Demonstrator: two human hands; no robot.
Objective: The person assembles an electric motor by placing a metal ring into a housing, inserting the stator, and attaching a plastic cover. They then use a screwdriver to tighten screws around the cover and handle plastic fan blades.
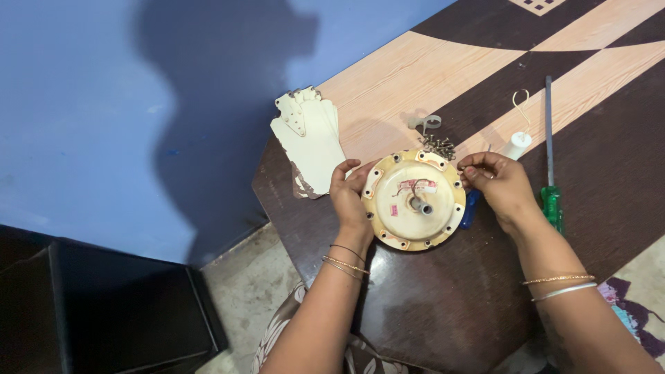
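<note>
A round cream ceiling-fan motor housing (414,200) lies flat on the wooden table (429,305), its short shaft and wires pointing up at the centre. My left hand (350,194) grips its left rim. At the housing's right rim my right hand (497,185) has its fingertips pinched together; something small may be in them, but I cannot make it out. A blue object (471,208) peeks out under my right hand.
A stack of cream fan blade brackets (310,142) lies at the table's left corner. A pile of screws (439,145), a grey clip (426,123), a white cap with a wire hook (517,142) and a green-handled screwdriver (551,173) lie behind and right. Dark furniture (104,305) stands on the left.
</note>
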